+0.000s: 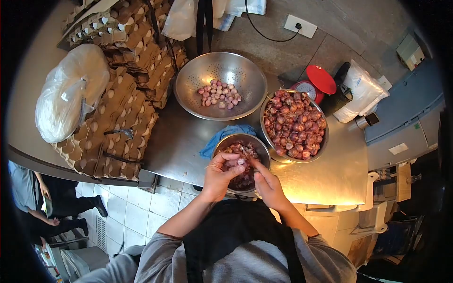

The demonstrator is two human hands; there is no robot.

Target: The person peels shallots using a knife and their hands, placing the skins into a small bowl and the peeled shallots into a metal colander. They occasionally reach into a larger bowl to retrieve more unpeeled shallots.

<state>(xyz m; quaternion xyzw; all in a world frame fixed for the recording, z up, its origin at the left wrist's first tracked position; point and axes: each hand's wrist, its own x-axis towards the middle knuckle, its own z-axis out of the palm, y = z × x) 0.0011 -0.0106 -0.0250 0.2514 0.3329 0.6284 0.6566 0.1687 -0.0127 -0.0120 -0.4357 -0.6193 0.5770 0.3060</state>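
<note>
My left hand (221,175) is closed, pinching a small shallot (240,162) between thumb and fingers. My right hand (270,185) meets it from the other side, its fingers bent and drawn together close to the shallot; whatever they grip is too small to make out. Both hands are above a steel bowl (267,170) with reddish skins (245,179) inside. Behind it stands a wide steel colander (188,89) with peeled shallots (221,94). A steel bowl heaped with unpeeled red shallots (296,125) is to the right.
A blue cloth (210,148) lies by the skins bowl on the steel table (174,153). Stacked egg trays (118,127) and a plastic bag (71,94) crowd the left. A red scale (306,88) stands at the back right. Another person (28,193) is at the far left.
</note>
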